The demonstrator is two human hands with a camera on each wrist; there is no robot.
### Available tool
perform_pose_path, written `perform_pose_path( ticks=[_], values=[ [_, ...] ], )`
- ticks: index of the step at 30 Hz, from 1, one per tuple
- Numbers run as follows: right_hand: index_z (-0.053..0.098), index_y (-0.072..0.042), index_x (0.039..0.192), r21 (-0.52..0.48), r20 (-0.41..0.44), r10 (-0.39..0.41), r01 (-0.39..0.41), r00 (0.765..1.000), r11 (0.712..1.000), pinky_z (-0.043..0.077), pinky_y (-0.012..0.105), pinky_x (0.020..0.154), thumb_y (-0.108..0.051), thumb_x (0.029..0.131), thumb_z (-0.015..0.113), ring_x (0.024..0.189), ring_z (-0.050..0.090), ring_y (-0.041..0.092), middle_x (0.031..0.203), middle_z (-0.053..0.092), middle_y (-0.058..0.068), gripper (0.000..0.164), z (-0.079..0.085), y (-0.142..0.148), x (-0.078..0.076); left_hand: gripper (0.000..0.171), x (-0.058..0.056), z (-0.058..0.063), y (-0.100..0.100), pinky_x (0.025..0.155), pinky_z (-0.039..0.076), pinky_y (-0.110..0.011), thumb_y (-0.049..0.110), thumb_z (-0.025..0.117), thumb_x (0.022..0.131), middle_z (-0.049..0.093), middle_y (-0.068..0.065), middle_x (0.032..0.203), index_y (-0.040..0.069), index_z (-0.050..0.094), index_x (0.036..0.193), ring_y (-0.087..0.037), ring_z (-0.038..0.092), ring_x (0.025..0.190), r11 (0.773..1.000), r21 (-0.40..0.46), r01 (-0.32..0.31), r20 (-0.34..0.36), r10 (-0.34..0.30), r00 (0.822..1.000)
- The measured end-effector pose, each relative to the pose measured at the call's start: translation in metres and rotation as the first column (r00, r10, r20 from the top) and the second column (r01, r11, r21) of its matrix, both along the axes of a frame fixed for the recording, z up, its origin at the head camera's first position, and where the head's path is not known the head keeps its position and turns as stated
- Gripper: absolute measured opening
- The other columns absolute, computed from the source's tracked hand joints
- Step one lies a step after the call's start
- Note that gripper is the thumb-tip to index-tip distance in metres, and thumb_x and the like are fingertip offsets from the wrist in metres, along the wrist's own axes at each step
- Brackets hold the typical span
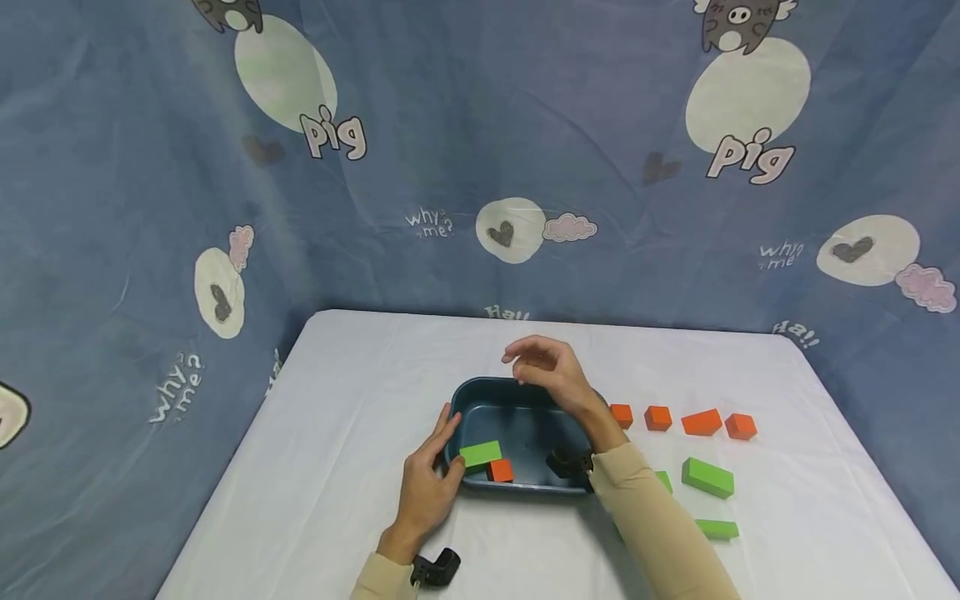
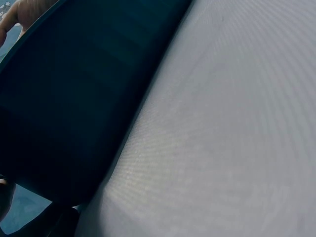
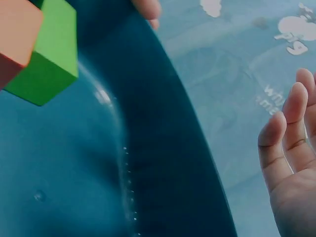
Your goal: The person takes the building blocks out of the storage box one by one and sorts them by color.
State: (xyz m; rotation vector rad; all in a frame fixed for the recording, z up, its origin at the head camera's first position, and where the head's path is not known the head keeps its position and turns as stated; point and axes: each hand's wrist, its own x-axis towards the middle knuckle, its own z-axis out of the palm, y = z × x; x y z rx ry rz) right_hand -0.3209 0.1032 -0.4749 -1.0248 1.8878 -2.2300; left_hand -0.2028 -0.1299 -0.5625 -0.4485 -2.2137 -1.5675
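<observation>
A dark teal plastic bin (image 1: pixel 525 429) stands on the white table. Inside its near-left corner lie a green block (image 1: pixel 480 454) and an orange block (image 1: pixel 501 471); both also show in the right wrist view, the green block (image 3: pixel 54 59) beside the orange one. My left hand (image 1: pixel 423 492) rests against the bin's left side, fingers fairly straight along the outer wall and thumb at the near-left corner. Over the far rim hovers my right hand (image 1: pixel 551 371), fingers loosely bent with nothing between them. The right wrist view shows that hand (image 3: pixel 296 158) apart from the bin wall.
Right of the bin, orange blocks (image 1: pixel 657 418) form a row. Nearer lie green blocks (image 1: pixel 707 477), some partly hidden by my right sleeve (image 1: pixel 660 521). A blue printed cloth (image 1: pixel 420 275) hangs behind the white tabletop (image 1: pixel 360 375).
</observation>
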Motion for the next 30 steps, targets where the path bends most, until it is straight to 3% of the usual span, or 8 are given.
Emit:
perform_pose_path(
  ticks=[2, 5, 9, 16, 21, 25, 30],
  values=[
    [0.061, 0.019, 0.115, 0.028, -0.014, 0.006, -0.006, 1.0, 1.0, 0.058, 0.03, 0.07, 0.001, 0.089, 0.064, 0.076, 0.062, 0.032, 0.103, 0.067, 0.028, 0.032, 0.001, -0.002, 0.0, 0.062, 0.002, 0.012, 0.003, 0.11, 0.031, -0.02, -0.015, 0.062, 0.08, 0.043, -0.022, 0.154, -0.007, 0.056, 0.141, -0.037, 0.044, 0.139, 1.0, -0.002, -0.005, -0.01, 0.005, 1.0],
    [0.063, 0.017, 0.115, 0.081, -0.028, 0.016, -0.014, 0.999, 0.997, 0.058, 0.029, 0.072, 0.0, 0.088, 0.065, 0.077, 0.063, 0.033, 0.103, 0.066, 0.032, 0.032, 0.0, -0.004, 0.0, 0.062, -0.001, 0.015, 0.005, 0.11, 0.031, -0.02, -0.017, 0.062, 0.079, 0.044, -0.025, 0.152, -0.008, 0.056, 0.14, -0.039, 0.044, 0.138, 1.0, -0.001, -0.009, -0.012, 0.009, 1.0],
    [0.062, 0.017, 0.117, 0.142, -0.002, 0.063, -0.062, 0.998, 0.988, 0.057, 0.029, 0.078, 0.003, 0.089, 0.065, 0.082, 0.064, 0.03, 0.107, 0.058, 0.044, 0.031, -0.005, -0.007, 0.001, 0.066, -0.007, 0.0, 0.002, 0.11, 0.032, -0.018, -0.013, 0.063, 0.08, 0.043, -0.018, 0.155, 0.0, 0.055, 0.145, -0.032, 0.043, 0.14, 1.0, -0.005, 0.003, -0.007, -0.003, 1.0],
    [0.061, 0.018, 0.118, 0.205, 0.041, 0.108, -0.114, 0.993, 0.972, 0.057, 0.031, 0.084, 0.004, 0.09, 0.064, 0.089, 0.065, 0.033, 0.111, 0.062, 0.037, 0.031, -0.014, -0.011, 0.004, 0.066, -0.007, -0.001, -0.001, 0.111, 0.034, -0.019, -0.011, 0.062, 0.082, 0.041, -0.016, 0.157, 0.001, 0.054, 0.146, -0.031, 0.042, 0.142, 1.0, -0.01, 0.02, -0.003, -0.021, 1.0],
    [0.063, 0.017, 0.118, 0.328, 0.046, 0.14, -0.148, 0.989, 0.933, 0.057, 0.031, 0.079, 0.002, 0.091, 0.065, 0.093, 0.066, 0.041, 0.11, 0.065, 0.034, 0.031, -0.018, -0.015, 0.006, 0.066, -0.005, 0.001, -0.001, 0.11, 0.033, -0.018, -0.015, 0.063, 0.08, 0.043, -0.019, 0.155, -0.002, 0.055, 0.144, -0.032, 0.043, 0.14, 1.0, -0.019, -0.01, -0.019, 0.01, 1.0],
    [0.065, 0.014, 0.118, 0.41, 0.04, 0.139, -0.143, 0.989, 0.901, 0.056, 0.03, 0.074, 0.0, 0.091, 0.067, 0.086, 0.066, 0.031, 0.107, 0.065, 0.033, 0.03, -0.022, -0.017, 0.006, 0.064, -0.001, 0.009, 0.002, 0.111, 0.032, -0.018, -0.018, 0.062, 0.078, 0.044, -0.025, 0.152, -0.007, 0.056, 0.141, -0.038, 0.044, 0.139, 1.0, 0.001, -0.021, -0.017, 0.021, 1.0],
    [0.067, 0.01, 0.116, 0.474, 0.034, 0.118, -0.12, 0.992, 0.872, 0.056, 0.03, 0.072, 0.0, 0.091, 0.069, 0.078, 0.064, 0.026, 0.105, 0.068, 0.028, 0.027, -0.029, -0.016, 0.007, 0.062, 0.009, 0.028, 0.006, 0.111, 0.034, -0.022, -0.02, 0.061, 0.078, 0.044, -0.029, 0.15, -0.01, 0.056, 0.139, -0.045, 0.044, 0.136, 1.0, 0.012, 0.0, -0.008, 0.0, 1.0]
  ],
)
